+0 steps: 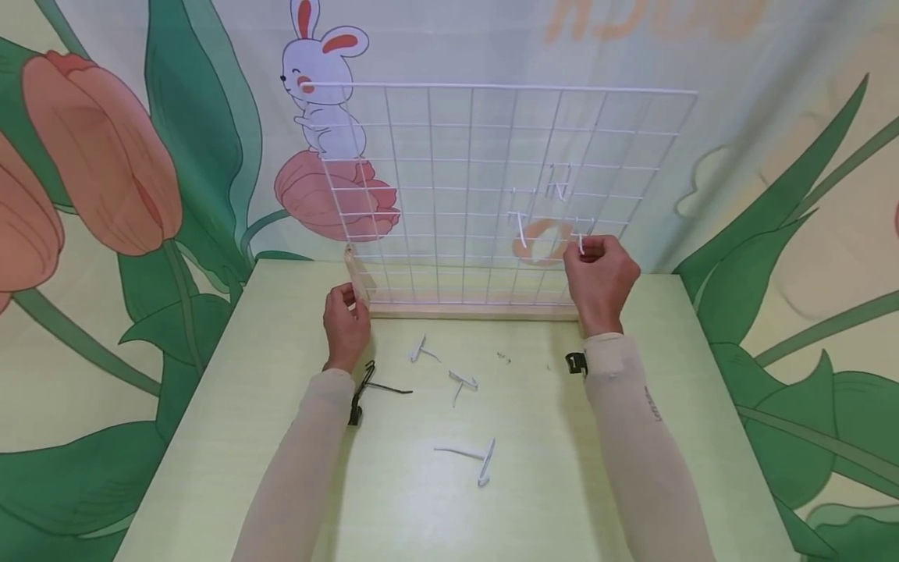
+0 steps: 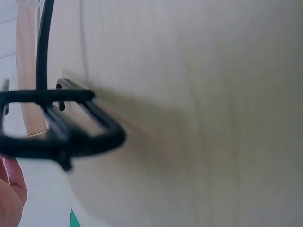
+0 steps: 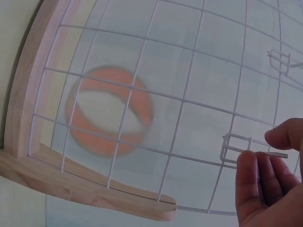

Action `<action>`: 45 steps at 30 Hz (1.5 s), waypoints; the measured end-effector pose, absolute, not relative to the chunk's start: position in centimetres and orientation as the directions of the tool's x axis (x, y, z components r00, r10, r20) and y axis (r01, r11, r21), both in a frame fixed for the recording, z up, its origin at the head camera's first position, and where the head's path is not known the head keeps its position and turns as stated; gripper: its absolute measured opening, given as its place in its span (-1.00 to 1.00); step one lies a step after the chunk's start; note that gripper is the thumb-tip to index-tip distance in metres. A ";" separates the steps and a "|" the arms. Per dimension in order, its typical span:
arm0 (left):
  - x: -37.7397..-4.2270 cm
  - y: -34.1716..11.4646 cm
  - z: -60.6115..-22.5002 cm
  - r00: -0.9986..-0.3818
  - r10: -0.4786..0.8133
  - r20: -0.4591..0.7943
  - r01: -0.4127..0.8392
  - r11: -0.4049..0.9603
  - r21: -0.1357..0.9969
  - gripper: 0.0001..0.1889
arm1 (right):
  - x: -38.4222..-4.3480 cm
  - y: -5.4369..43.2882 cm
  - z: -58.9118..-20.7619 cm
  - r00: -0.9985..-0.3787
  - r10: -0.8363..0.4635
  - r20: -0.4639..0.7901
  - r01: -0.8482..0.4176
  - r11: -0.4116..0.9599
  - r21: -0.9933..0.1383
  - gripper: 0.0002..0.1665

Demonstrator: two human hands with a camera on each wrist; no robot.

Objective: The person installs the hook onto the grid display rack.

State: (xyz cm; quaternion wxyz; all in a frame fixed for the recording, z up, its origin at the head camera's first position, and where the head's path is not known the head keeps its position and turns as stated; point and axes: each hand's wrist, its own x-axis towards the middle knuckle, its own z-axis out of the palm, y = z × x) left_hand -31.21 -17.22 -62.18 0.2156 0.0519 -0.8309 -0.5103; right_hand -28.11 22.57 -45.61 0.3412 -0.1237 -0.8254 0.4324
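A white wire grid panel (image 1: 492,87) stands upright in a wooden base (image 1: 477,312). My left hand (image 1: 347,328) holds the wooden side piece (image 1: 357,275) at the grid's lower left; only part of that hand shows in the left wrist view. Low on the grid's right side, my right hand (image 1: 602,277) pinches a white hook (image 3: 277,154) between thumb and fingers, its wire frame against the grid. Two other white hooks hang on the grid nearby, one lower (image 1: 520,228) and one higher (image 1: 559,190).
Three loose white hooks lie on the table: one near the base (image 1: 423,349), one in the middle (image 1: 463,381) and one closer to me (image 1: 485,462). A black hook (image 1: 382,386) lies beside my left wrist. Behind the grid hangs a printed curtain (image 1: 456,39).
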 end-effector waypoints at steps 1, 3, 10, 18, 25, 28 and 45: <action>-31.2 -17.2 -62.2 -0.902 -0.305 0.306 0.134 0.474 0.870 -0.66 | -28.0 22.6 -45.6 -0.733 0.501 0.461 -0.099 0.592 -0.800 -0.72; -31.3 -17.2 -62.2 -0.902 -0.304 0.306 0.136 0.474 0.870 -0.65 | -27.7 22.5 -45.6 -0.725 0.506 0.467 -0.107 0.587 -0.802 -0.73; -31.2 -17.2 -62.2 -0.902 -0.306 0.304 0.131 0.477 0.869 -0.66 | -25.8 22.4 -45.8 -0.718 0.486 0.498 -0.141 0.599 -0.788 -0.67; -31.3 -17.3 -62.0 -0.898 -0.304 0.319 0.146 0.478 0.866 -0.66 | -22.7 21.1 -46.3 -0.714 0.423 0.558 -0.232 0.609 -0.759 -0.73; -31.2 -17.3 -62.0 -0.898 -0.307 0.316 0.141 0.481 0.866 -0.67 | -21.0 19.6 -48.6 -0.753 0.341 0.562 -0.275 0.613 -0.740 -0.84; -31.2 -17.3 -62.0 -0.898 -0.306 0.317 0.144 0.477 0.867 -0.67 | -20.3 19.1 -49.7 -0.775 0.324 0.543 -0.265 0.613 -0.744 -0.86; -31.3 -17.2 -62.0 -0.900 -0.318 0.297 0.119 0.475 0.872 -0.66 | -16.1 18.1 -53.8 -0.878 0.294 0.379 -0.146 0.589 -0.795 -0.88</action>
